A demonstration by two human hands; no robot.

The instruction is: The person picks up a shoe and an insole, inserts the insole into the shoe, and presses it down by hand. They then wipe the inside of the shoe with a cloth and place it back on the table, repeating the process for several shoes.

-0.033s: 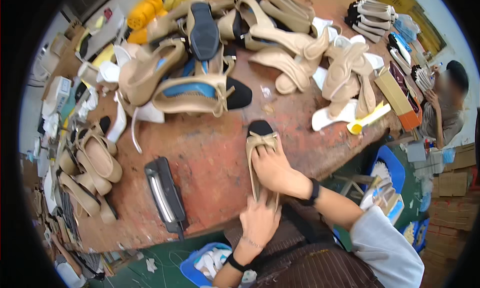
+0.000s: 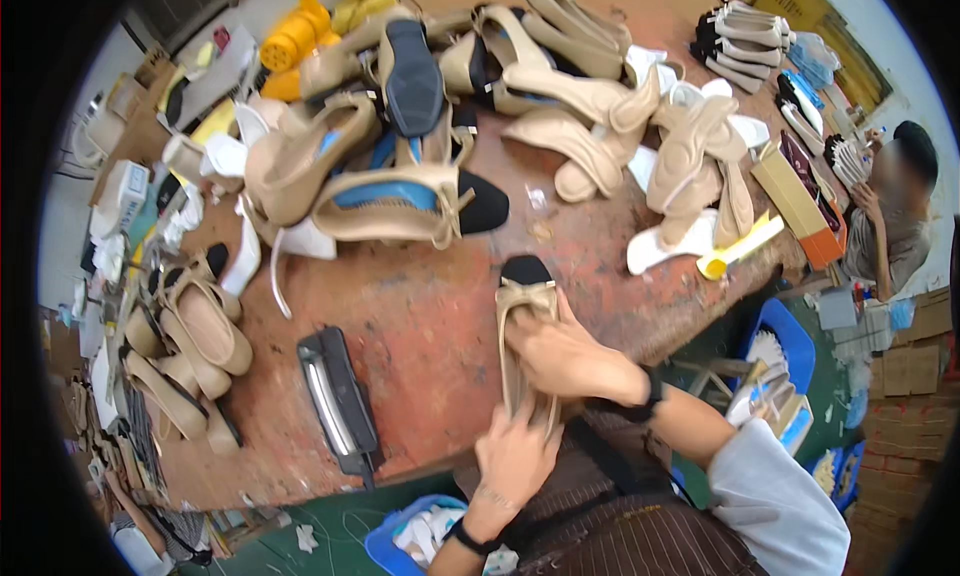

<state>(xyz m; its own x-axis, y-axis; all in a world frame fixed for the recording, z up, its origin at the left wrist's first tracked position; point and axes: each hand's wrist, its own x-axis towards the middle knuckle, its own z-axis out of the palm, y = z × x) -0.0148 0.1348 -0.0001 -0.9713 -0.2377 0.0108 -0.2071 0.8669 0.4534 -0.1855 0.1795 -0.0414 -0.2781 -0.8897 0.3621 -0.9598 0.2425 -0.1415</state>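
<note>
down at the near edge of the reddish-brown work surface (image 2: 420, 326), both hands are on one beige sandal (image 2: 522, 321) with a black toe tip. it lies lengthwise, toe pointing away from the person, heel end reaching over the edge toward the lap. the right hand (image 2: 568, 358) lies across the sandal's middle from the right, its fingers (image 2: 528, 328) curled over the beige strap and pressing on it. the left hand (image 2: 512, 456) comes up from below and holds the heel end, fingers (image 2: 520, 416) closed around the straps there; how tightly they pinch is hidden by the hand itself. each wrist wears a dark band, and the right arm shows a pale sleeve (image 2: 775, 496) pushed up above the elbow.

just left of the sandal, apart from it, a black handheld tool with a silvery strip (image 2: 338, 401) lies on the surface near the edge. further back sits a heap of beige high-heeled shoes (image 2: 400, 191), some with blue insoles and one turned sole up. to the right, white and beige shoe parts (image 2: 700, 176) lie beside a yellow tool (image 2: 735, 251) and a long tan box (image 2: 795, 201). along the left edge, more beige sandals (image 2: 195, 346) are lined up. another person (image 2: 890, 216) sits at the far right, hands raised near the chest. a blue bin (image 2: 420, 536) stands on the floor below.
</note>
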